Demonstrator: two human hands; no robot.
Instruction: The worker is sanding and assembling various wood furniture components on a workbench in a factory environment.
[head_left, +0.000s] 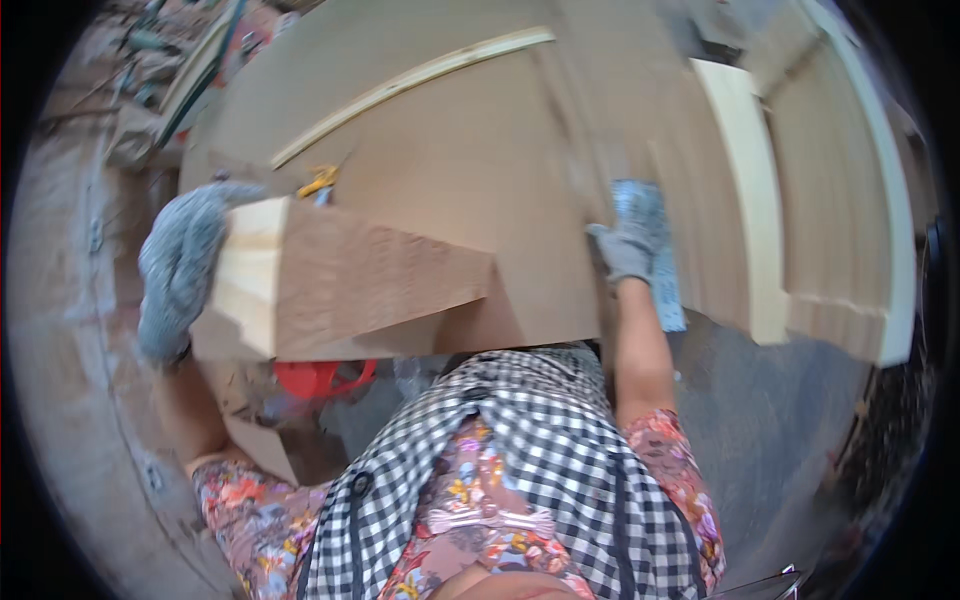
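My left hand (183, 265), in a grey knit glove, is closed round the left end of a wooden piece (370, 270) with a pale end and a brown face. The piece stands tilted above the large brown board (480, 150) on the worktable. My right hand (630, 248), gloved too, is at the right side of that board, closed on a long, flat, light-blue and white printed object (668, 290). Motion blurs the object, and I cannot make out its kind. A small yellow-handled tool (320, 182) lies on the board, beyond the wooden piece.
A thin pale wood strip (415, 77) lies across the far part of the board. At right are a pale plank (745, 190) and a panel with a light-edged frame (850, 180). A red plastic thing (315, 378) is below the board's near edge. Clutter (150, 60) fills the far left.
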